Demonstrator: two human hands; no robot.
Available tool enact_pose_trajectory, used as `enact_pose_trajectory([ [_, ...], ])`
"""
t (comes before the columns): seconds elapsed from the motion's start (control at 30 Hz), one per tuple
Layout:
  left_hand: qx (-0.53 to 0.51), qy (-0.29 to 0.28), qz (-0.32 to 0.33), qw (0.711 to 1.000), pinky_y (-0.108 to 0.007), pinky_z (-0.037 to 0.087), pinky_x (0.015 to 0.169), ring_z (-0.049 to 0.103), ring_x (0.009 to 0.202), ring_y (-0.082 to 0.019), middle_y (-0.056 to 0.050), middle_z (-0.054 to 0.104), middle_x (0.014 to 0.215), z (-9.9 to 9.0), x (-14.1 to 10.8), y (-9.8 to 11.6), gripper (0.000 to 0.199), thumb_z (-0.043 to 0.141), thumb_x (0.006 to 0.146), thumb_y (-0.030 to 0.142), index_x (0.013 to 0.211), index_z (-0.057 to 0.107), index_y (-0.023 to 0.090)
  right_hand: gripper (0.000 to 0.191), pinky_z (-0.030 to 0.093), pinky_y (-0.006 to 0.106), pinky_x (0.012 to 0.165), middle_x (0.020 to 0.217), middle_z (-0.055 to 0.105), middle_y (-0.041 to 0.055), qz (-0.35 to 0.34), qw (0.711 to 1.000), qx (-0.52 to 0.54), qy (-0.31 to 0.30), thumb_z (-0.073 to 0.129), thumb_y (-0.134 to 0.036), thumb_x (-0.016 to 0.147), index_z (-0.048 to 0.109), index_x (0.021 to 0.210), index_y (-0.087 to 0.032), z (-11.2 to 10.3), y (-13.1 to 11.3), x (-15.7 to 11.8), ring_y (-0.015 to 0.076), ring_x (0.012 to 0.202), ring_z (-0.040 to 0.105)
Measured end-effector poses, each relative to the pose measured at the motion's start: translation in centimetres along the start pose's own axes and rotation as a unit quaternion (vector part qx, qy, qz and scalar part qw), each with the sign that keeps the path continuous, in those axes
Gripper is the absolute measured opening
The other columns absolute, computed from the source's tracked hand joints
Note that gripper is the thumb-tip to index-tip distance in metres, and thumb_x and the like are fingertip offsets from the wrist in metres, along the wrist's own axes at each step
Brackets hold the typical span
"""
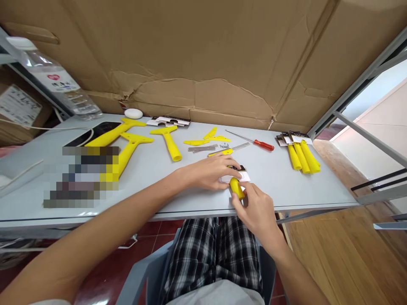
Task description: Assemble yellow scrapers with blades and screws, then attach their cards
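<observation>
Near the table's front edge lies a yellow plastic scraper handle [236,189], its tube end toward me. My right hand [257,207] grips this tube between thumb and fingers. A black-and-white packaging card [244,174] sits at the handle's far end. Over that card curls my left hand [212,171], its fingertips on the card's top and its thumb at the near side. The scraper's head is hidden by the card and my fingers. Just beyond my left hand are a yellow blade holder [225,152] and thin metal blades [202,148].
Carded yellow scrapers [302,156] lie at the right, near a red screwdriver [263,145]. Yellow handles [170,144] and loose yellow pieces [195,142] lie farther back, with stacked cards [168,121]. A water bottle [60,80] stands back left. Cardboard [203,51] walls the rear.
</observation>
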State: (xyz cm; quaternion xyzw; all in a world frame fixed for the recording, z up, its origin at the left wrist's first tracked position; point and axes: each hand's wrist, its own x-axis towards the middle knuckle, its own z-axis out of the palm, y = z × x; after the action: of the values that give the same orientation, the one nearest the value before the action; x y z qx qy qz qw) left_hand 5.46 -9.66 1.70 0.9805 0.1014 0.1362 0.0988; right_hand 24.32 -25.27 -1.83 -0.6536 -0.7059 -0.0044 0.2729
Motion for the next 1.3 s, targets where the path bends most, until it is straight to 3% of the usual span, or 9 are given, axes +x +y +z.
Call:
enact_pose_trajectory([
  [0.37,0.055,0.036,-0.062,0.996,-0.047,0.050,0.107,0.068,0.125,-0.031,-0.009,0.078,0.135,0.0,-0.1,-1.9,0.037,0.069,0.096,0.023,0.130,0.081,0.029,0.025,0.043,0.031,0.062,0.086,0.075,0.0029,-0.044,0.999,-0.023,0.020,0.061,-0.027,0.102,0.075,0.122,-0.020,-0.8,0.0,-1.8,0.0189,0.068,0.068],
  [0.5,0.081,0.029,-0.133,0.987,-0.048,0.052,0.104,0.070,0.119,-0.033,-0.012,0.078,0.125,-0.1,0.0,-2.1,0.032,0.067,0.095,0.024,0.123,0.083,0.025,0.025,0.045,0.032,0.062,0.086,0.076,0.0030,-0.043,0.999,-0.024,0.011,0.062,-0.029,0.102,0.075,0.121,-0.021,-1.3,0.1,-1.9,0.0192,0.067,0.069],
  [0.6,0.071,0.029,-0.180,0.981,-0.048,0.054,0.102,0.071,0.121,-0.034,-0.014,0.077,0.130,-0.3,-0.1,-2.3,0.028,0.064,0.100,0.032,0.120,0.082,0.023,0.026,0.049,0.032,0.064,0.089,0.077,0.0036,-0.034,0.999,-0.015,-0.002,0.061,-0.030,0.102,0.075,0.122,-0.022,-1.4,0.3,-1.9,0.0197,0.069,0.071],
  [0.73,0.007,0.043,-0.204,0.978,-0.049,0.053,0.111,0.067,0.132,-0.035,-0.015,0.072,0.143,-0.4,-0.4,-2.9,0.045,0.068,0.100,0.051,0.134,0.074,0.022,0.027,0.052,0.032,0.068,0.091,0.078,0.0040,-0.028,1.000,0.004,-0.010,0.062,-0.031,0.102,0.075,0.124,-0.022,-1.3,0.6,-1.8,0.0199,0.071,0.072],
  [0.97,0.003,0.024,-0.258,0.966,-0.050,0.051,0.115,0.066,0.138,-0.038,-0.018,0.071,0.151,-0.4,-0.6,-4.2,0.061,0.073,0.096,0.058,0.143,0.068,0.019,0.028,0.053,0.033,0.069,0.092,0.078,0.0030,-0.028,0.999,0.028,-0.007,0.063,-0.030,0.102,0.075,0.125,-0.021,-1.3,0.9,-1.9,0.0194,0.071,0.071],
  [1.3,0.072,0.016,-0.325,0.943,-0.048,0.056,0.096,0.072,0.119,-0.040,-0.020,0.074,0.134,-0.4,-0.4,-3.0,0.060,0.068,0.098,0.067,0.133,0.075,0.019,0.028,0.052,0.033,0.068,0.093,0.080,0.0046,-0.037,0.999,0.018,-0.007,0.064,-0.034,0.105,0.074,0.126,-0.019,-1.0,0.8,-2.3,0.0200,0.072,0.073],
])
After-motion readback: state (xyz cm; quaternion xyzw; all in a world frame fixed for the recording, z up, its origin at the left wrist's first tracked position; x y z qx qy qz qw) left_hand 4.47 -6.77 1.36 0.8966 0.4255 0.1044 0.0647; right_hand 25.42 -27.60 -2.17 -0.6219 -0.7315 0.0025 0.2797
